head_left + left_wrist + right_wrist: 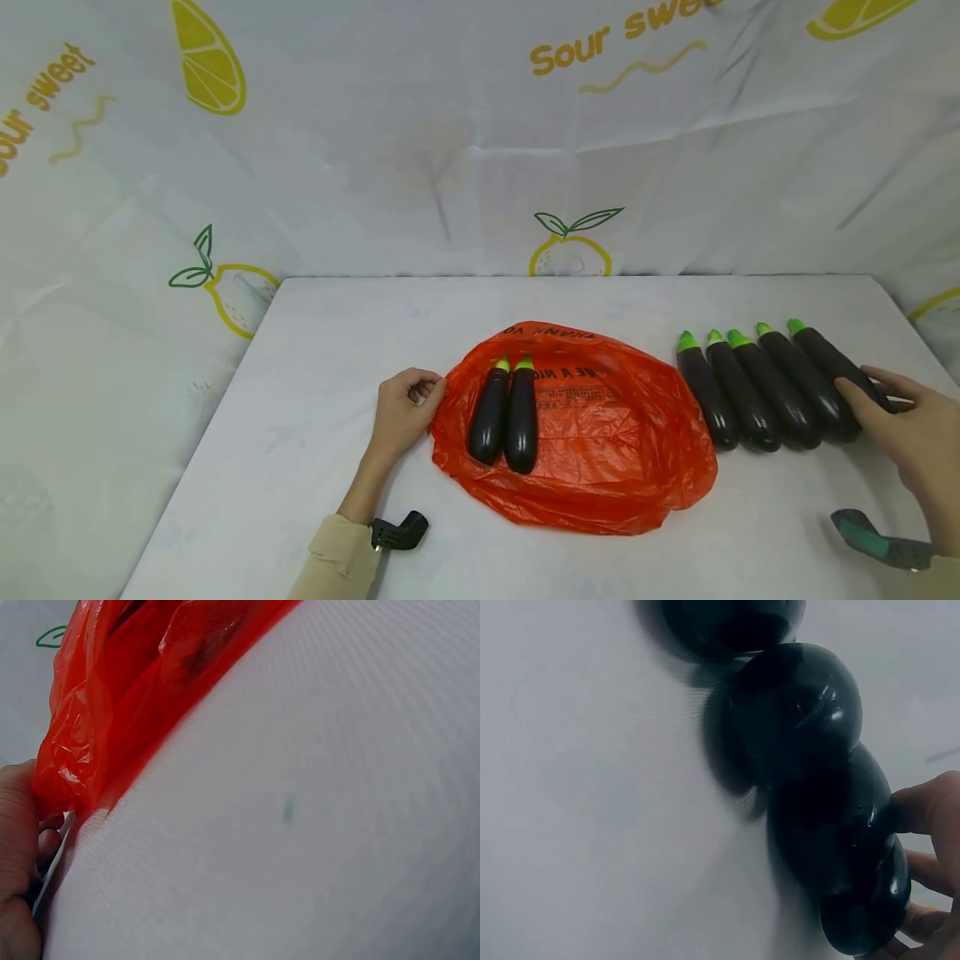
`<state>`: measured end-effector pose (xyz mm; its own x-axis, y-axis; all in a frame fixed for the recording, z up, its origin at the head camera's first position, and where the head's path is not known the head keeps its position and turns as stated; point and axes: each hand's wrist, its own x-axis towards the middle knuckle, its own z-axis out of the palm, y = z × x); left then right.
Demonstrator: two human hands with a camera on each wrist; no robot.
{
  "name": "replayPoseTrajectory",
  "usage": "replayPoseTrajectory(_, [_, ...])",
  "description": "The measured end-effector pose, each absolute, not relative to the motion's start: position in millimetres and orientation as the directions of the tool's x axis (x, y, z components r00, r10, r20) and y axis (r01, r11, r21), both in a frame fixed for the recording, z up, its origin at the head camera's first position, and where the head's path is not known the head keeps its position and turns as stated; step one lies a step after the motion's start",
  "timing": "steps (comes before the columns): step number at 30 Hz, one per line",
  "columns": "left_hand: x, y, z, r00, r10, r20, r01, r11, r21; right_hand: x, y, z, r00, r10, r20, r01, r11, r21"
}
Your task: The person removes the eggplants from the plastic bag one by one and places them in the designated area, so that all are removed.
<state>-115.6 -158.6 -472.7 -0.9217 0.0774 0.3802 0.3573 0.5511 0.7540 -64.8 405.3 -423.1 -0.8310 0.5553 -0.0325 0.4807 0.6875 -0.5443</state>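
A red plastic bag (600, 504) lies spread on the table with its mouth facing up. Two dark eggplants (521, 425) with green tips lie side by side in its left part. At the bag's left edge, my left hand (407, 408) pinches the plastic, which the left wrist view shows bunched at the fingers (16, 832). Right of the bag, several more eggplants (772, 387) lie in a slanted row. My right hand (911, 421) grips the rightmost eggplant (828, 354) by its lower end, thumb on one side and fingers on the other (866, 907).
A white cloth covers the table (300, 358). Behind it hangs a white backdrop (360, 192) with lemon prints and lettering. The leftmost eggplant of the row (708, 396) lies against or very near the bag's right edge.
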Motion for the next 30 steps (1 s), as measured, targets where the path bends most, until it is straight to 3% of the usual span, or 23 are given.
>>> replayPoseTrajectory(24, [-116.1,-158.1,-473.8,-0.926,0.064,0.371,0.343,0.554,0.759,-60.3,399.9,-424.4,-0.816,0.577,-0.043,0.502,0.669,-0.548])
replayPoseTrajectory(30, [-116.0,-157.9,-473.4,-0.923,0.066,0.379,0.349,0.555,0.755,-60.2,394.2,-424.1,-0.779,0.626,-0.047,0.521,0.603,-0.604])
